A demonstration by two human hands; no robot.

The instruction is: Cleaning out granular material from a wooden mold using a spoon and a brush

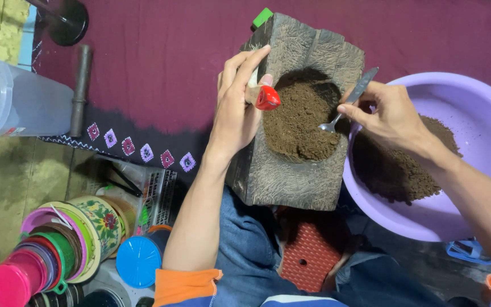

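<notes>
1. Two hands are seen at a rough wooden mortar block (pixel 299 170) tilted on the person's lap; its hollow is filled with dark brown powder (pixel 299 122).
2. The left hand (pixel 237 108) is clenched around a small pale object with a red tip (pixel 267 98), held at the left rim of the hollow, just touching the powder's edge. What the object is cannot be told.
3. A metal spoon (pixel 348 102) is grasped by the right hand (pixel 390 116) between thumb and fingers, handle pointing up and away, bowl set into the powder at the right side of the hollow.
4. A lilac plastic basin (pixel 484 102) is placed just beside the block on the right, touching or nearly so; a heap of the same brown powder lies in it, partly hidden by the right wrist.
5. A dark maroon cloth (pixel 160 62) with a patterned border is spread under the work.
6. At lower left, a stack of coloured plastic lids and cups (pixel 46 256) and a blue round lid (pixel 137 260) are noted; a clear plastic jug (pixel 12 96) lies at the left edge, well apart.
</notes>
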